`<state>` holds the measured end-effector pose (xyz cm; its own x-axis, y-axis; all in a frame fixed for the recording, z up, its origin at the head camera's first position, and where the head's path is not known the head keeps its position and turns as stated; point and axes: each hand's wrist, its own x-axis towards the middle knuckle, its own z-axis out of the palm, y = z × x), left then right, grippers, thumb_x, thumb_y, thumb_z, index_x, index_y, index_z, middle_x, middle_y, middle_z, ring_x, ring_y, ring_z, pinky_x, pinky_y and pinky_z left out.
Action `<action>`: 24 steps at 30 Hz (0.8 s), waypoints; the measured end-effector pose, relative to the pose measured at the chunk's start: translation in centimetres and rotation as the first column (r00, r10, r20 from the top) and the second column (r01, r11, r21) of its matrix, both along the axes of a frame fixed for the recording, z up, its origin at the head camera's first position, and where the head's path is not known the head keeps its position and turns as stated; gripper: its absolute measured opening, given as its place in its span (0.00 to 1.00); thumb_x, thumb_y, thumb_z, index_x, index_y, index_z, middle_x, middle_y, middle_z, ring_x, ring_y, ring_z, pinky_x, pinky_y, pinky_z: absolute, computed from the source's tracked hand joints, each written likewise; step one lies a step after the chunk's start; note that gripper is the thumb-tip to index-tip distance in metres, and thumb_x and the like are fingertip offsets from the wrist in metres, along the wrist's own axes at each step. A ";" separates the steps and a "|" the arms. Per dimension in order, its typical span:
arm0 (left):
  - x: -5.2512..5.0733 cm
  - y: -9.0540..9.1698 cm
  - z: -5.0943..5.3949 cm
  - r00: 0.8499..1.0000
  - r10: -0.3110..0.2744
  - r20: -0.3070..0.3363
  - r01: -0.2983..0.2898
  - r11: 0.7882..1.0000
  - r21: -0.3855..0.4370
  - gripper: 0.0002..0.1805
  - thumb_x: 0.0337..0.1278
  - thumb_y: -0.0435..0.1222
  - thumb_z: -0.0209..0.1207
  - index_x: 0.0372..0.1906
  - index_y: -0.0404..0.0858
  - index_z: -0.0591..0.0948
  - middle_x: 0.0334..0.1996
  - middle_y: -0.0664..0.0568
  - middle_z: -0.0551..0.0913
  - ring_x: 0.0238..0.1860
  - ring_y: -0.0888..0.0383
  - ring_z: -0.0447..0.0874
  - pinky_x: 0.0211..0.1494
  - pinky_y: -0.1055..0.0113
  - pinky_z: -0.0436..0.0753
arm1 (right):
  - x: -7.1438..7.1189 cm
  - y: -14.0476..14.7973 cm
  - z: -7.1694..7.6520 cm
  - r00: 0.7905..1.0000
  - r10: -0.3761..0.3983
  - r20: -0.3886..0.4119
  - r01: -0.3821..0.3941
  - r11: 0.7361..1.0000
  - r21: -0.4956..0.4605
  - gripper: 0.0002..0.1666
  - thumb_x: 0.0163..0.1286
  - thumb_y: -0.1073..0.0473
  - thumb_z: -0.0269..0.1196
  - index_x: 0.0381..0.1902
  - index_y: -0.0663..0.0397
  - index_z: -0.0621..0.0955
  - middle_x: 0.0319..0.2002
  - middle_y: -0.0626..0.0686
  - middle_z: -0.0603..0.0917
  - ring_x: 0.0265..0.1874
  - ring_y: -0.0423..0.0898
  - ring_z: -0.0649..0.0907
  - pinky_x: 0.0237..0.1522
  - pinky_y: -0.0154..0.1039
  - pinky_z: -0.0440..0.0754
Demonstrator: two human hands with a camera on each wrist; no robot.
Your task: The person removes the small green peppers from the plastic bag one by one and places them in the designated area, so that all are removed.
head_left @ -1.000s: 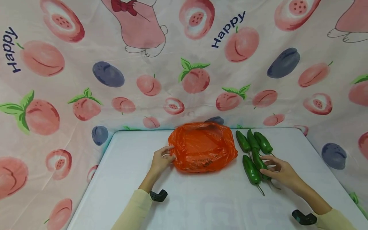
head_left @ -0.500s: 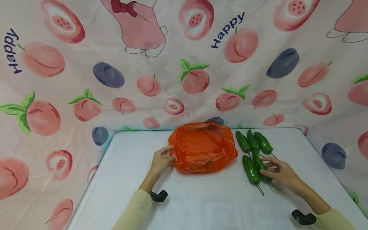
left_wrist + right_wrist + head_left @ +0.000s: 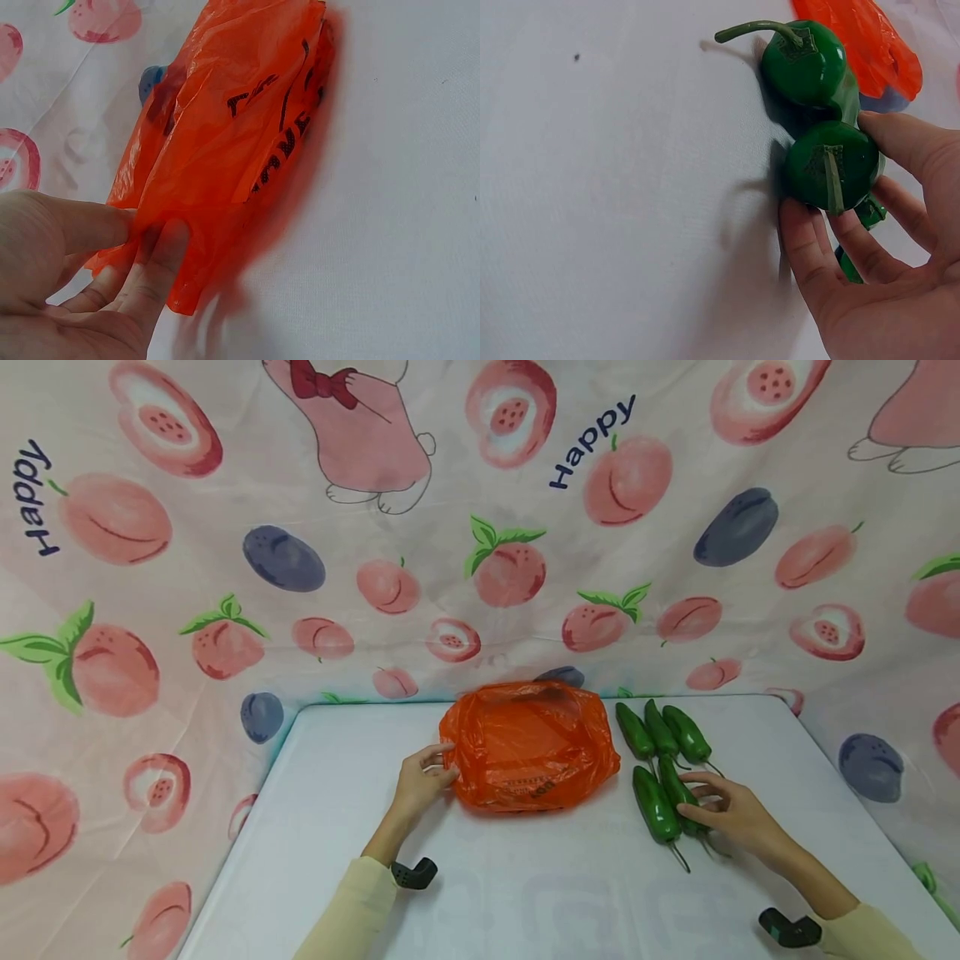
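Observation:
An orange plastic bag (image 3: 536, 743) with dark print lies crumpled at the back middle of the white table. At its left side my left hand (image 3: 422, 783) pinches the plastic between thumb and fingers; in the left wrist view the fingers (image 3: 161, 262) show partly behind the film. To the right of the bag, my right hand (image 3: 731, 810) holds a green chili pepper (image 3: 677, 783), thumb on one side and fingers on the other. In the right wrist view, this pepper (image 3: 832, 165) points its stem end at the camera. A second pepper (image 3: 655, 806) lies beside it on the left.
Three more green peppers (image 3: 660, 727) lie in a row behind, near the table's far edge. The white table (image 3: 525, 893) meets a fruit-printed cloth (image 3: 450, 543) at the back and sides. Black devices (image 3: 789, 928) are worn at both wrists.
The tip of the held pepper has shifted slightly toward the near side, away from the pepper behind it. Both hands stay almost where they were.

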<state>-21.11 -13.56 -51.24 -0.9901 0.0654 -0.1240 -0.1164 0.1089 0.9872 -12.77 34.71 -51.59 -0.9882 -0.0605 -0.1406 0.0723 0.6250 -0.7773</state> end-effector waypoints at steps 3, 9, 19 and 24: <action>-0.1 0.0 0.0 1.000 -0.004 0.000 0.004 1.000 0.004 0.25 0.60 0.21 0.65 0.63 0.31 0.80 0.47 0.36 0.80 0.35 0.59 0.85 0.42 0.57 0.88 | 0.0 0.0 0.0 1.000 0.003 -0.008 -0.003 1.000 0.005 0.36 0.70 0.48 0.71 0.69 0.59 0.74 0.53 0.65 0.81 0.44 0.54 0.83 0.35 0.38 0.83; -0.3 0.1 -0.2 1.000 -0.004 0.009 0.004 1.000 0.001 0.24 0.60 0.21 0.65 0.62 0.32 0.81 0.45 0.39 0.81 0.34 0.60 0.85 0.41 0.59 0.88 | 0.0 0.1 -0.1 1.000 -0.006 0.000 0.006 1.000 0.008 0.37 0.69 0.48 0.71 0.69 0.59 0.74 0.53 0.64 0.81 0.44 0.54 0.83 0.35 0.37 0.83; -0.5 0.0 0.0 1.000 -0.008 0.014 0.008 1.000 -0.022 0.24 0.61 0.22 0.65 0.63 0.34 0.81 0.44 0.41 0.80 0.35 0.59 0.86 0.43 0.56 0.89 | 0.0 -0.1 0.0 1.000 0.001 -0.008 -0.001 1.000 -0.003 0.36 0.70 0.50 0.70 0.70 0.59 0.73 0.54 0.66 0.81 0.44 0.53 0.82 0.34 0.37 0.83; -0.4 -0.1 0.0 1.000 -0.002 0.001 0.002 1.000 -0.031 0.23 0.61 0.23 0.66 0.62 0.34 0.82 0.43 0.41 0.80 0.35 0.59 0.87 0.43 0.55 0.89 | -0.1 -0.1 0.0 1.000 0.011 -0.011 -0.011 1.000 0.021 0.37 0.70 0.50 0.71 0.70 0.59 0.73 0.54 0.65 0.81 0.44 0.53 0.82 0.36 0.37 0.83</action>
<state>-21.52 -13.68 -51.25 -0.9899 0.0636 -0.1269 -0.1171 0.1393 0.9833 -12.88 34.59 -51.58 -0.9889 -0.0689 -0.1313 0.0568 0.6418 -0.7648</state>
